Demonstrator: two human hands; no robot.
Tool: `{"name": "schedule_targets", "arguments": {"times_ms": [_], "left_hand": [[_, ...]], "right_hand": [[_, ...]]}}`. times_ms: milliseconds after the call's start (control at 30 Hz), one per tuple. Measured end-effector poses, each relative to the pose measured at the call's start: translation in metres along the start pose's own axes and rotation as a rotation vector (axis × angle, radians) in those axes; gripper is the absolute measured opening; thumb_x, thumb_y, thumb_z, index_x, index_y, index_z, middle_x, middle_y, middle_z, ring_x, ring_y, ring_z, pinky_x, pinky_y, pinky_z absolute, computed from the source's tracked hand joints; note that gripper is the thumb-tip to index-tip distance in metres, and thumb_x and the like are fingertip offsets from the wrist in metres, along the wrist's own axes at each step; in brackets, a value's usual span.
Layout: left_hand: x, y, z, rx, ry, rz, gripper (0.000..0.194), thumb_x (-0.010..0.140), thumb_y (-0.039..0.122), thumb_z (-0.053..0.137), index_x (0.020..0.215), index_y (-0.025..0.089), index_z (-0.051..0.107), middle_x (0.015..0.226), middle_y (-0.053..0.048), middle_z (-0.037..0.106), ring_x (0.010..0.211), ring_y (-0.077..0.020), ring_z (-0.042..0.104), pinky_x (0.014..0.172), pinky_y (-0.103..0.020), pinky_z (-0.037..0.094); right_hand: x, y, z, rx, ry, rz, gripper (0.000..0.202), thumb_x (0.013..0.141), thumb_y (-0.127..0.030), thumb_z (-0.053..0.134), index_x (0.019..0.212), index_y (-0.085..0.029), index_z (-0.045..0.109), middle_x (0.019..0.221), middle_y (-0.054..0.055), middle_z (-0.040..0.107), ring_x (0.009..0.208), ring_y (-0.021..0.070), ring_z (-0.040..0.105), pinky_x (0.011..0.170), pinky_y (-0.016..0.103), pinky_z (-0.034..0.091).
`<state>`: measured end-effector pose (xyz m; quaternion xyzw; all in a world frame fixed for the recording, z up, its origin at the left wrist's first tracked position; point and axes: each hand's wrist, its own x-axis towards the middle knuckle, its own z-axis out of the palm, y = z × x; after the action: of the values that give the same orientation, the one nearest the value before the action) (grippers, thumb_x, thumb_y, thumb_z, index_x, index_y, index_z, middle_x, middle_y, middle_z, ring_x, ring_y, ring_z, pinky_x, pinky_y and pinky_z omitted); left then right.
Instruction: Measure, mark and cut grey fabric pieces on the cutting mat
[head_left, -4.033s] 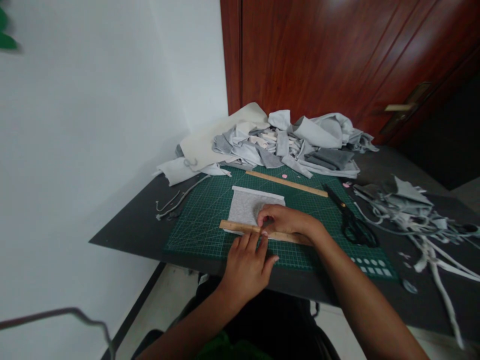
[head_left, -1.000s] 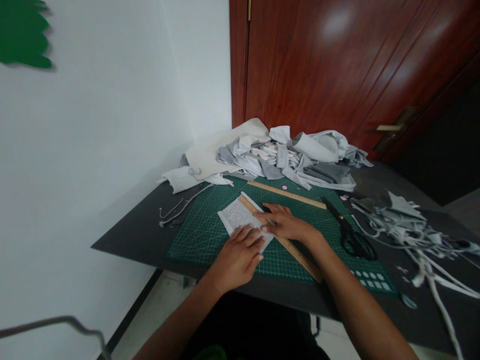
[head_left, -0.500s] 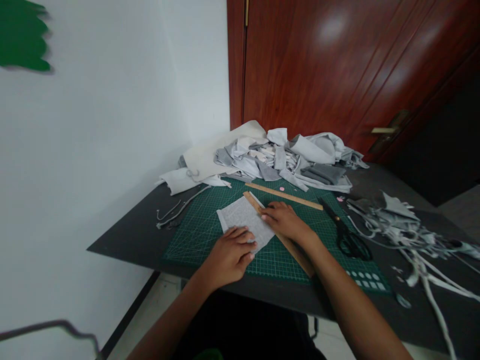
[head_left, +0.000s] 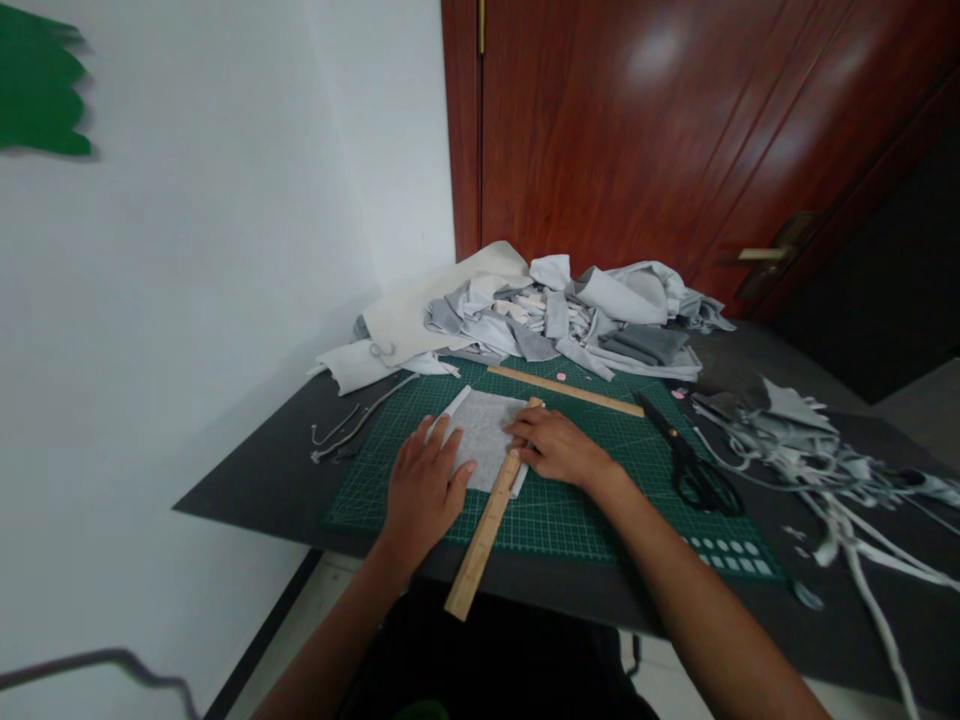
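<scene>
A small piece of light grey cloth (head_left: 487, 430) lies on the green cutting mat (head_left: 585, 530), with white folded strips along its left and right edges. My left hand (head_left: 427, 485) rests flat over the cloth's left edge, fingers spread. Across the right side of the cloth lies a wooden ruler (head_left: 484, 540), slanting toward me so that its near end sticks out past the table edge. The bent fingers of my right hand (head_left: 559, 447) hold the ruler near its far end; they hide part of it and of the cloth's right edge.
A second wooden ruler (head_left: 566, 388) lies farther back on the mat. Black scissors (head_left: 694, 465) lie to the right, beside a tangle of grey scraps (head_left: 795, 440). Heaped fabric (head_left: 540, 310) fills the back near the door. Thin cords (head_left: 367, 420) lie at left.
The cloth has turned on the mat. The ruler has swung with my right hand, its near end now pointing left instead of right. My left hand has shifted left and spread its fingers.
</scene>
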<state>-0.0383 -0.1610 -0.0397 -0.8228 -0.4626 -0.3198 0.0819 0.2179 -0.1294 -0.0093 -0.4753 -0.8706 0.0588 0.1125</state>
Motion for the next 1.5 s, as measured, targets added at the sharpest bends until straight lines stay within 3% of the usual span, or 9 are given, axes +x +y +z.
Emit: {"name": "schedule_targets", "arguments": {"times_ms": [133,333,600,733,833,933,1067,1200,1500], "left_hand": [[-0.002,-0.001,-0.005,-0.256,0.071,0.08,0.033,0.103,0.038,0.047,0.125,0.022,0.065,0.14,-0.011,0.063,0.137,-0.0288,0.053,0.115,-0.05,0.044],[0.0,-0.01,-0.012,-0.482,0.297,-0.049,0.049,0.107,0.053,0.032,0.113,0.022,0.069,0.129,-0.011,0.067,0.125,-0.0267,0.061,0.107,-0.05,0.05],[-0.006,0.007,-0.014,-0.042,0.287,0.153,0.018,0.093,0.031,0.066,0.109,0.025,0.07,0.114,-0.007,0.075,0.12,-0.0301,0.066,0.103,-0.048,0.051],[-0.012,0.03,-0.009,-0.04,0.125,0.323,0.041,0.093,0.043,0.068,0.128,0.022,0.063,0.129,-0.012,0.07,0.132,-0.0334,0.058,0.112,-0.051,0.045],[-0.015,0.047,0.001,-0.087,-0.134,0.279,0.083,0.087,0.063,0.069,0.149,0.013,0.046,0.152,-0.02,0.052,0.146,-0.0378,0.043,0.118,-0.054,0.039],[-0.018,0.057,0.009,-0.145,-0.328,0.253,0.097,0.085,0.072,0.065,0.156,0.011,0.036,0.16,-0.022,0.042,0.149,-0.0367,0.039,0.12,-0.053,0.037],[-0.015,0.061,0.009,-0.172,-0.377,0.191,0.075,0.092,0.066,0.061,0.146,0.016,0.05,0.153,-0.017,0.052,0.146,-0.0357,0.043,0.123,-0.055,0.031],[-0.011,0.063,0.004,-0.154,-0.325,0.115,0.045,0.098,0.048,0.06,0.132,0.018,0.062,0.139,-0.014,0.063,0.135,-0.0341,0.052,0.119,-0.055,0.036],[-0.009,0.061,0.001,-0.057,-0.241,-0.1,0.017,0.093,0.028,0.068,0.109,0.021,0.068,0.113,-0.008,0.067,0.112,-0.03,0.059,0.101,-0.048,0.047]], "right_hand": [[0.001,-0.004,-0.001,-0.07,0.013,0.121,0.028,0.099,-0.039,0.06,0.116,-0.02,0.07,0.125,0.011,0.068,0.121,0.0263,0.059,0.1,0.038,0.042],[0.0,-0.018,-0.003,-0.248,0.015,0.327,0.032,0.1,-0.046,0.057,0.109,-0.018,0.072,0.116,0.016,0.071,0.113,0.0298,0.063,0.094,0.04,0.045],[-0.001,-0.023,-0.012,-0.303,-0.022,0.505,0.046,0.097,-0.057,0.058,0.107,-0.015,0.075,0.107,0.018,0.076,0.101,0.0303,0.072,0.09,0.04,0.047],[-0.002,-0.032,-0.011,-0.236,-0.081,0.581,0.044,0.099,-0.05,0.055,0.106,-0.012,0.077,0.106,0.021,0.077,0.101,0.0322,0.074,0.084,0.037,0.051],[-0.003,-0.042,-0.008,-0.176,-0.124,0.538,0.039,0.098,-0.045,0.056,0.106,-0.014,0.077,0.105,0.022,0.078,0.103,0.0322,0.074,0.08,0.035,0.052],[-0.005,-0.041,-0.007,-0.148,-0.136,0.493,0.035,0.095,-0.043,0.061,0.108,-0.014,0.075,0.104,0.021,0.078,0.102,0.0326,0.074,0.078,0.034,0.052],[-0.008,-0.012,-0.012,-0.067,-0.09,0.367,0.033,0.097,-0.045,0.06,0.105,-0.016,0.074,0.105,0.016,0.076,0.1,0.0283,0.072,0.082,0.033,0.05],[-0.013,0.019,-0.017,0.044,-0.023,0.186,0.019,0.097,-0.026,0.059,0.107,-0.017,0.073,0.111,0.011,0.072,0.106,0.0211,0.066,0.093,0.028,0.045],[-0.018,0.022,-0.017,0.203,-0.208,0.227,0.013,0.089,-0.026,0.064,0.088,-0.017,0.074,0.086,0.007,0.074,0.078,0.019,0.064,0.068,0.026,0.041]]}}
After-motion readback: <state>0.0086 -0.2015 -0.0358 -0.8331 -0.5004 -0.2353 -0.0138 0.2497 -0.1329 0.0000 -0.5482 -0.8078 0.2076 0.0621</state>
